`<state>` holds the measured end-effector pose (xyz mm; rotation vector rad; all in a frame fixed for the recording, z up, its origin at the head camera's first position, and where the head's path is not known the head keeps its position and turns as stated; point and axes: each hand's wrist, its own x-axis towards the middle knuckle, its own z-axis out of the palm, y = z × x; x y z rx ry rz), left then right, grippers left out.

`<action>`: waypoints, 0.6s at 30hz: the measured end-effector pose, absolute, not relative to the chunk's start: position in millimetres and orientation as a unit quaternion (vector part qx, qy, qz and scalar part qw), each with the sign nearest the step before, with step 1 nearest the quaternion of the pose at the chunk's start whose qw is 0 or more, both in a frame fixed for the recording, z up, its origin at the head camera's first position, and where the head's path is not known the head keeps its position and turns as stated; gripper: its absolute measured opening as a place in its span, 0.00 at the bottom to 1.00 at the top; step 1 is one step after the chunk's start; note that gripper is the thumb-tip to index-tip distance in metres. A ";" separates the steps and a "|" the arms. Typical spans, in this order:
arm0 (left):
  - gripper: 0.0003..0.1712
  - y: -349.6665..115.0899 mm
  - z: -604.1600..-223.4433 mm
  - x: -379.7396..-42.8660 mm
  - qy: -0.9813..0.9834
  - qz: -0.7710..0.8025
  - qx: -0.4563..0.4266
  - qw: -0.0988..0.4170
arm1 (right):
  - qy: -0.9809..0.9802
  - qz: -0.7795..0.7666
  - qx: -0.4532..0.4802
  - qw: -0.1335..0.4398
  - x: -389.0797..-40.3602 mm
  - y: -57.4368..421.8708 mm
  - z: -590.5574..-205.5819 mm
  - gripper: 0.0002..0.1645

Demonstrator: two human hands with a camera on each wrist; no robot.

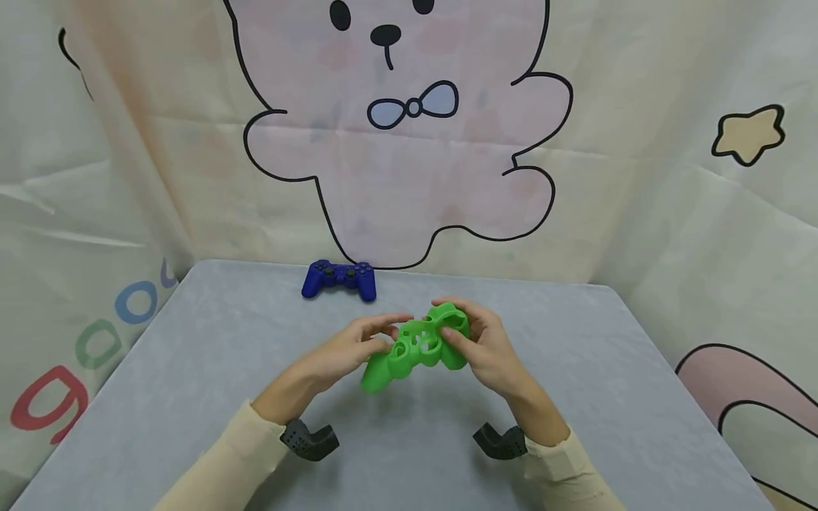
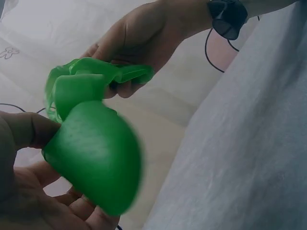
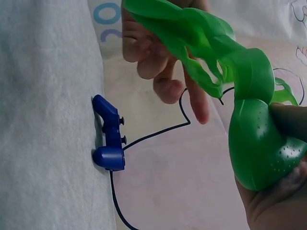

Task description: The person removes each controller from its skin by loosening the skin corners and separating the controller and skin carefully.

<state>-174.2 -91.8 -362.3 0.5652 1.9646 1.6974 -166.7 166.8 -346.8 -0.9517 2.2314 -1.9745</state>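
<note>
A green silicone controller cover (image 1: 422, 341), with open cutouts across its face, is held up over the table between both hands. My right hand (image 1: 488, 348) grips its right end, thumb on the front and fingers behind. At the other end, my left hand (image 1: 348, 351) holds the cover with the thumb against its edge. In the left wrist view, the left thumb (image 2: 31, 129) meets the rounded green handle (image 2: 98, 158), which partly hides the fingers. One left finger (image 3: 196, 100) extends past the cover in the right wrist view. A blue game controller (image 1: 339, 279) lies beyond the hands.
The table (image 1: 255, 305) has a pale grey cloth, and the blue controller sits near its back edge. A printed curtain (image 1: 409, 177) with a bear drawing hangs right behind it and along both sides. Black wrist mounts (image 1: 309, 440) protrude from both cream sleeves.
</note>
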 end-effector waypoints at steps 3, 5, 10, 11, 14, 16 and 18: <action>0.24 -89.6 -365.4 -173.8 0.711 0.620 0.214 0.256 | 0.715 -0.629 -0.305 0.001 -166.4 166.9 -346.0 0.22; 0.17 -90.0 -365.9 -173.5 0.712 0.619 0.214 0.254 | 0.718 -0.627 -0.301 -0.004 -166.1 167.7 -345.0 0.21; 0.04 -94.0 -361.6 -172.1 0.731 0.620 0.191 0.214 | 0.741 -0.612 -0.276 -0.022 -166.9 171.5 -343.7 0.15; 0.04 -94.9 -359.8 -171.4 0.735 0.621 0.187 0.197 | 0.747 -0.606 -0.271 -0.023 -167.1 172.2 -343.8 0.15; 0.06 -96.7 -352.7 -168.9 0.756 0.615 0.184 0.126 | 0.762 -0.590 -0.267 -0.009 -168.2 172.7 -343.6 0.16; 0.07 -96.8 -349.1 -166.8 0.772 0.602 0.192 0.068 | 0.767 -0.583 -0.268 0.008 -168.3 172.4 -343.9 0.17; 0.08 -96.3 -347.0 -164.7 0.786 0.583 0.203 0.017 | 0.770 -0.579 -0.267 0.017 -167.8 171.8 -344.1 0.19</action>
